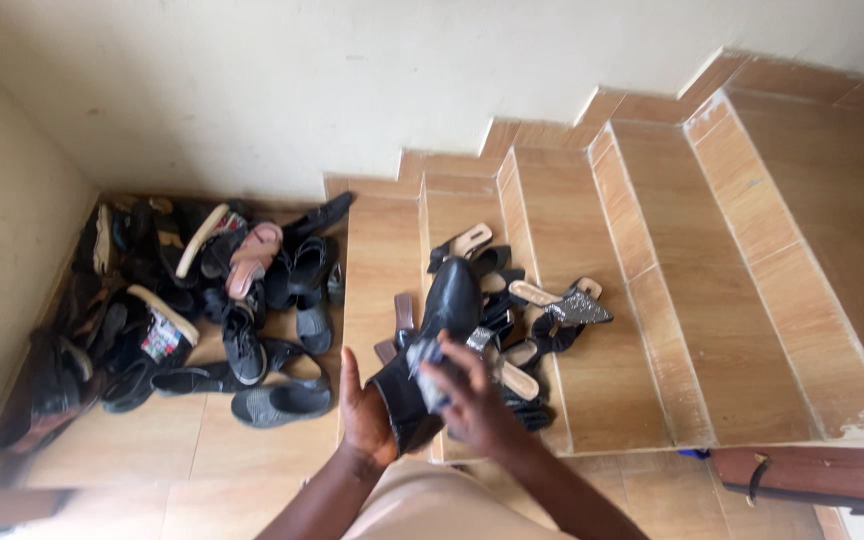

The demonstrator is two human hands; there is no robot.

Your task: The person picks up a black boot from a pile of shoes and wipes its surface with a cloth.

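My left hand grips the heel end of a shiny black shoe, holding it up over the lowest steps. My right hand presses a small grey cloth against the shoe's upper side. Just beyond the shoe, on the lower steps, lie several sandals and heels, one with a glittery silver pointed toe.
A large heap of dark shoes, sandals and slippers fills the floor corner at left against the cream wall. Tan tiled stairs rise to the right. A brown strap bag lies at the bottom right below the stair edge.
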